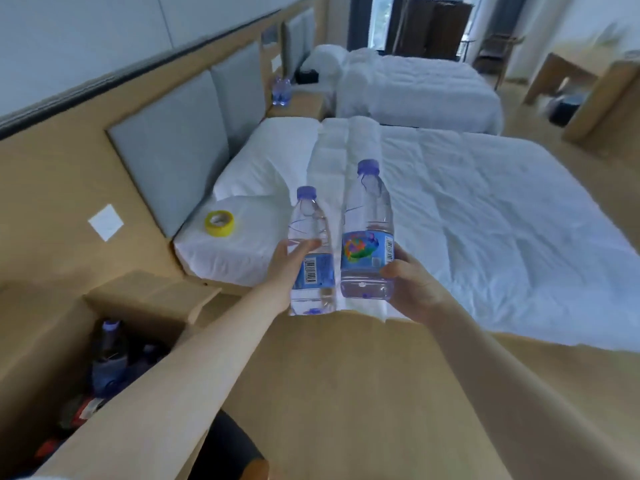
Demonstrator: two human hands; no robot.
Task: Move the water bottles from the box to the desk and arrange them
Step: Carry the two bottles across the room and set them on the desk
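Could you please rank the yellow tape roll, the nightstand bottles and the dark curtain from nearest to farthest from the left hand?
1. Yellow tape roll, on the near bed, left of the left hand.
2. Nightstand bottles, beyond that bed.
3. Dark curtain, farthest back.

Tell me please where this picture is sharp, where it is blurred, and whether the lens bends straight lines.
Head view: sharpest on the left bottle and the right bottle, barcodes visible; the far wooden desk is smeared by blur; the headboard lines bow from the wide lens; the box interior sits in deep shadow.
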